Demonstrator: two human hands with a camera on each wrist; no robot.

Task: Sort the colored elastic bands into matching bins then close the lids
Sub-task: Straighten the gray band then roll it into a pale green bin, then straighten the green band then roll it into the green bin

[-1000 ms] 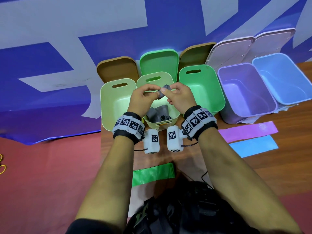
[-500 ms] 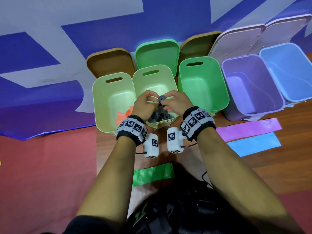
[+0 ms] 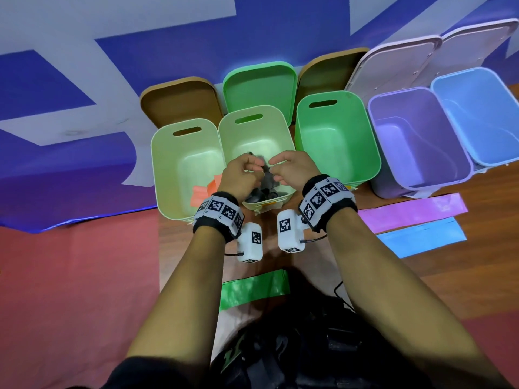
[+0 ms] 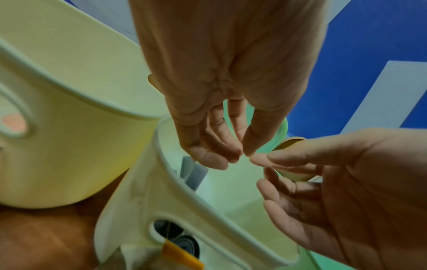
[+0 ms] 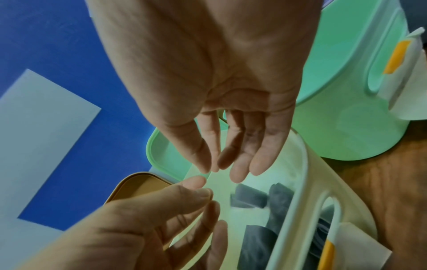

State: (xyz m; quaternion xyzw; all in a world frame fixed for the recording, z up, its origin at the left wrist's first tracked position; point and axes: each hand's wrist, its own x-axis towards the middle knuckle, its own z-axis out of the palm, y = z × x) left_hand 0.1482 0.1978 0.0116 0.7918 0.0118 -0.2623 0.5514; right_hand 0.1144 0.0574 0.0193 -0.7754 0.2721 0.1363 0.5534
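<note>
Both grips, left hand [image 3: 242,175] and right hand [image 3: 295,167], hang released with loose fingers, holding nothing, above the grey bands [image 5: 251,199] in the pale bin [image 3: 254,127] beneath them.

A wooden tabletop [image 3: 491,276] with a reddish-brown grain is seen from the centre toward 3 o'clock. A red sheet [image 3: 78,290] is spread at 8 o'clock, and more red is seen at 4 o'clock. From 9 through 12 to 2 o'clock a blue backdrop [image 3: 280,29] is hung, marked with broad pale grey bands [image 3: 112,18]; its lower edge is laid over the red sheet. Even, cool light is cast throughout.
</note>
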